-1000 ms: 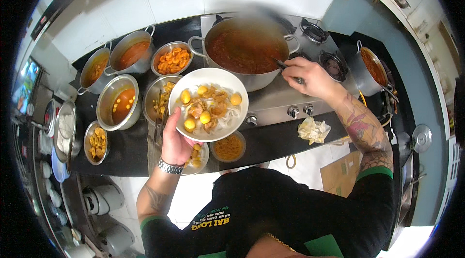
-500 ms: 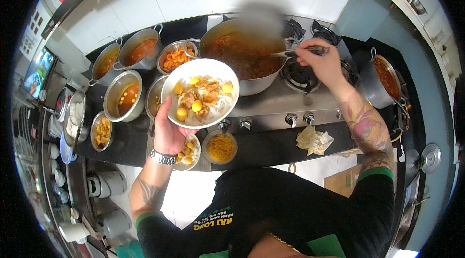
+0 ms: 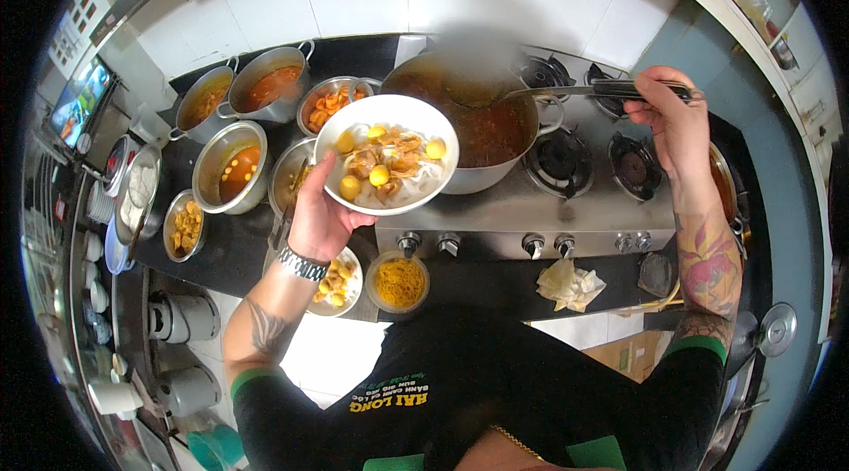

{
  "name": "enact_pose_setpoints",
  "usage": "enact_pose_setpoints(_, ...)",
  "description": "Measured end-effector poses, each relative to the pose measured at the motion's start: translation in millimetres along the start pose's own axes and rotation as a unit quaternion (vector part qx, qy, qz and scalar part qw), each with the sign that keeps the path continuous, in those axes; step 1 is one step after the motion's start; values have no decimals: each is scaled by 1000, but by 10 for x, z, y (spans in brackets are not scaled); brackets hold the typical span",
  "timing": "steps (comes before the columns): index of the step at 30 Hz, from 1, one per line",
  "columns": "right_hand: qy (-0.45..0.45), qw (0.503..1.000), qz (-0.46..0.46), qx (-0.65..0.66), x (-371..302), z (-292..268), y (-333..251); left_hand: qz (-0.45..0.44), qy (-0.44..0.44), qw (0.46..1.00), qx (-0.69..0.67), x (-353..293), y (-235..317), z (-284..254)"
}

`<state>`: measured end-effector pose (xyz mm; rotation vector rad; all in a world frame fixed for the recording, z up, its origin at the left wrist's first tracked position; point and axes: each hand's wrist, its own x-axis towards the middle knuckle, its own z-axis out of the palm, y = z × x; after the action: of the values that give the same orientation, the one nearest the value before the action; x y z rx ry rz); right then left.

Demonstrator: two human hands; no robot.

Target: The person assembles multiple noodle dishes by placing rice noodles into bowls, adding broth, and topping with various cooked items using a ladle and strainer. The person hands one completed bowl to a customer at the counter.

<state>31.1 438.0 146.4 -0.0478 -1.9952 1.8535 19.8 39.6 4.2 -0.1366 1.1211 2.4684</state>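
Observation:
My left hand [image 3: 318, 222] is closed on the rim and side of a white bowl [image 3: 449, 148]. In it lie white noodles, browned meat pieces and several small yellow eggs. My right hand [image 3: 669, 113] grips the dark end of a long-handled ladle [image 3: 566, 91]. The ladle's head is in the large metal pot [image 3: 500, 177] of reddish-brown broth on the stove, partly blurred by steam. The bowl is tilted slightly just in front of the pot's left side, overlapping it in view.
Left of the pot stand two handled pots [image 3: 276, 110] of red-orange soup and several metal bowls [image 3: 255, 190] of food. Below my left hand is another filled bowl [image 3: 356, 296], beside a tub of yellow shreds [image 3: 398, 283]. A crumpled cloth [image 3: 570, 283] lies before the stove knobs.
My right hand has moved right, away from the pot's rim, and more of the ladle's handle shows. The bowl in my left hand sits slightly farther right in view.

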Motion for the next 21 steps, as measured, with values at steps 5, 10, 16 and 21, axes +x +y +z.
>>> enact_pose_setpoints(5,-19,999,-34,18,-24,4,-298,9,-13,1000,15,92,46,113)
enact_pose_setpoints(10,-38,999,-24,25,-163,93,-389,12,-18,1000,2,184,24,219)
enact_pose_setpoints(16,-82,993,-85,0,-417,197,-129,22,-65,997,-35,155,-38,283)
enact_pose_setpoints(21,-150,943,-255,-149,-538,96,-75,14,-49,998,-24,96,-57,252)
